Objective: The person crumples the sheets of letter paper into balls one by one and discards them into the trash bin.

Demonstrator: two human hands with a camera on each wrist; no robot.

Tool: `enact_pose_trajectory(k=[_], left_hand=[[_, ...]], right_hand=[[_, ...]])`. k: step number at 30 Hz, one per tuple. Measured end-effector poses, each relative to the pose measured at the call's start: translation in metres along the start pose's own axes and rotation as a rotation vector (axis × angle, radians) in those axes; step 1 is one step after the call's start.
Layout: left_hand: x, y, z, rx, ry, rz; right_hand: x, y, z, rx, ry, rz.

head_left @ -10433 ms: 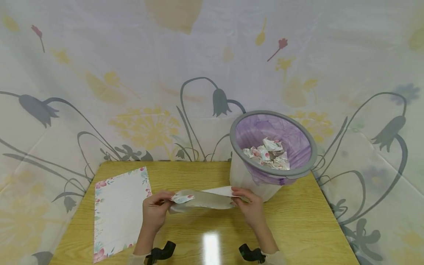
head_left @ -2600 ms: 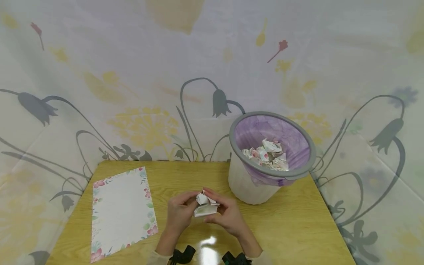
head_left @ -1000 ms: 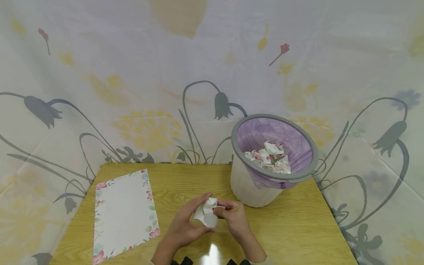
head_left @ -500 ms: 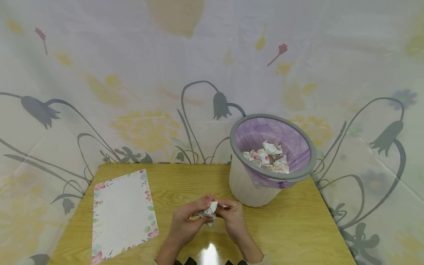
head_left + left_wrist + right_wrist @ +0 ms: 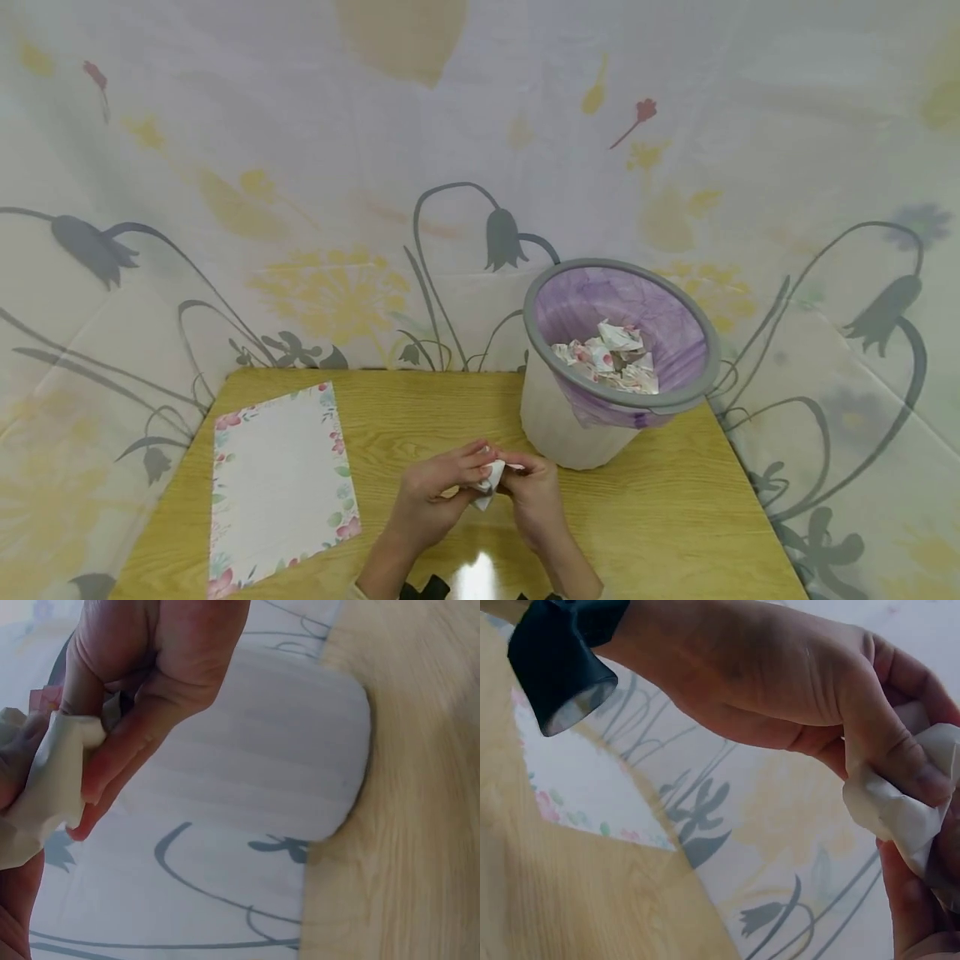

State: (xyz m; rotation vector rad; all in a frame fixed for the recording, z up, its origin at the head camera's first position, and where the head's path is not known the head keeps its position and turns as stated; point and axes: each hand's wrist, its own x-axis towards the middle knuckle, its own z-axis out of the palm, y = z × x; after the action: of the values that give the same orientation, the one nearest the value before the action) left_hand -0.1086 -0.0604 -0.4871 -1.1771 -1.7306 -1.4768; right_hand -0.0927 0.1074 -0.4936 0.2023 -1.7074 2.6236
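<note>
Close over the table, both hands hold a crumpled sheet of paper (image 5: 491,479), white outside and folded into a small wad. My left hand (image 5: 435,492) grips it from the left, its fingers curled over the top and the thumb below. From the other side my right hand (image 5: 535,496) pinches its right end between thumb and fingers. In the left wrist view the right hand (image 5: 161,667) bends round the creased paper (image 5: 49,787). The right wrist view has the left hand (image 5: 810,690) with its thumb pressed into the wad (image 5: 900,814).
A white bin (image 5: 566,425) with a grey rim and purple liner (image 5: 588,292) stands behind the right hand. Crumpled floral papers (image 5: 607,358) lie inside it. A flat sheet with a floral border (image 5: 281,487) lies on the wooden table (image 5: 675,517) at left. A patterned cloth hangs behind.
The strip stretched between the hands earlier has been folded and crumpled into a small wad. Over the last second the left fingers have closed further over it. Bin and flat sheet stay put.
</note>
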Motion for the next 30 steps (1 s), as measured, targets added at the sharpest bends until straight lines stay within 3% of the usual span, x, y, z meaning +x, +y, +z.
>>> enact_pose_trajectory(k=[7, 10, 19, 27, 30], left_hand=[[0.005, 0.009, -0.009, 0.111, -0.219, -0.068], [0.003, 0.008, -0.008, 0.128, -0.257, -0.081], [-0.005, 0.001, -0.004, 0.101, -0.123, -0.053], [-0.006, -0.009, -0.009, 0.102, 0.035, 0.003], [-0.007, -0.01, -0.009, 0.101, 0.037, -0.013]], right_hand=[[0.001, 0.0, -0.002, -0.009, -0.028, 0.031], [0.001, 0.002, -0.003, 0.006, -0.038, 0.047], [0.002, 0.005, -0.004, -0.02, -0.085, 0.086], [0.0, 0.009, -0.005, -0.074, -0.237, 0.109], [-0.002, 0.01, -0.004, -0.097, -0.204, 0.117]])
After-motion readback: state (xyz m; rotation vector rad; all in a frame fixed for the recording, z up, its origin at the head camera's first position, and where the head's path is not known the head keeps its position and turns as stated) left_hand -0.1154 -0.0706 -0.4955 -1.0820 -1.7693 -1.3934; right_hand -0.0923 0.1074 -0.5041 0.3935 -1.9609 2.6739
